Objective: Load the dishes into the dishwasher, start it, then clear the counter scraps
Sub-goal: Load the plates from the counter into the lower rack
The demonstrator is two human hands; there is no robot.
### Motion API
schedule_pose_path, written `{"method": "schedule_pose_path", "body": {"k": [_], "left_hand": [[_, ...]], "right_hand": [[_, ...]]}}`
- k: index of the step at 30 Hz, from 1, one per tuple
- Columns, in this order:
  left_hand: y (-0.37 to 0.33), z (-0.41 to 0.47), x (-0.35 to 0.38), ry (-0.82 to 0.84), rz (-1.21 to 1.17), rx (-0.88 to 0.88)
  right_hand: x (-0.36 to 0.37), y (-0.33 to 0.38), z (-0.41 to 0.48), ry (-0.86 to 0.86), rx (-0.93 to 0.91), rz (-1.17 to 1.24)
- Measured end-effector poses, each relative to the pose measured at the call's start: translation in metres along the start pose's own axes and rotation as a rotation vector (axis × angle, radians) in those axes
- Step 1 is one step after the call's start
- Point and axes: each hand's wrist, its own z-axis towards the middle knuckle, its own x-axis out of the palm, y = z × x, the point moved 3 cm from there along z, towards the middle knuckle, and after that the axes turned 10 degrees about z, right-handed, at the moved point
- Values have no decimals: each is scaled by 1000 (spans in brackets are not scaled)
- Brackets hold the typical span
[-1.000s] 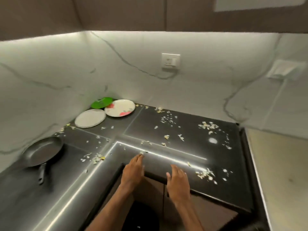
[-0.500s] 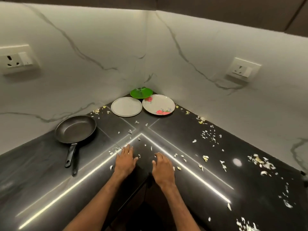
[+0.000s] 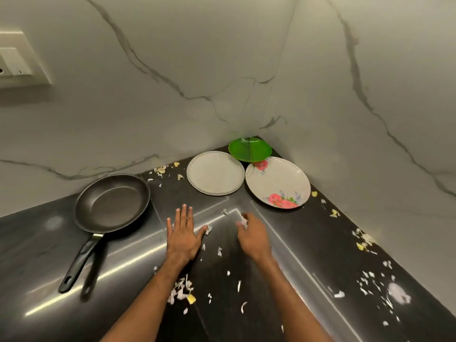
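A black frying pan (image 3: 111,202) lies on the dark counter (image 3: 37,255) at the left, handle toward me. In the corner sit a plain white plate (image 3: 215,172), a flowered plate (image 3: 277,185) and a green plate (image 3: 249,149). My left hand (image 3: 183,235) lies flat on the counter, fingers spread, just right of the pan. My right hand (image 3: 253,236) hovers in front of the plates with its fingers curled down; a small white scrap (image 3: 243,222) shows at its fingertips. Pale vegetable scraps (image 3: 181,291) are scattered over the counter.
Marble walls meet behind the plates. A white wall socket (image 3: 14,62) is at the upper left. More scraps (image 3: 365,240) lie along the right wall and at the lower right. The counter's bright reflection lines run diagonally.
The view has closed in on the corner. Both hands have reached further forward over the counter, toward the pan and plates. The right hand's fingers have curled.
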Motion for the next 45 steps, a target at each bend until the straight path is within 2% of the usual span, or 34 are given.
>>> {"method": "schedule_pose_path", "body": {"k": [6, 9, 13, 15, 19, 21, 24, 31, 38, 42, 44, 45], "left_hand": [[0, 2, 6, -119, 12, -2], [2, 3, 5, -127, 28, -11], [1, 2, 5, -133, 17, -19], [0, 2, 5, -141, 22, -26], [0, 3, 2, -132, 24, -35], [1, 3, 1, -122, 19, -36], [1, 4, 2, -114, 7, -42], [4, 3, 0, -68, -44, -17], [13, 12, -14, 82, -144, 4], [-37, -25, -49, 103, -158, 176], [-86, -85, -63, 183, -366, 310], [-111, -122, -64, 317, -513, 367]], "right_hand": [[32, -8, 118, 17, 370, 523], [47, -6, 160, 13, 433, 717], [54, 12, 187, -105, 541, 882], [56, 20, 192, -87, 621, 980], [63, 37, 182, 39, 565, 937], [66, 40, 166, 63, 505, 1010], [54, 30, 134, 6, 441, 1123], [-18, -32, 4, -115, 571, 1379], [-88, -85, -173, -278, 498, 1384], [-110, -109, -293, -502, 412, 1444], [-109, -120, -348, -637, 405, 1456], [-106, -127, -374, -703, 415, 1459]]}}
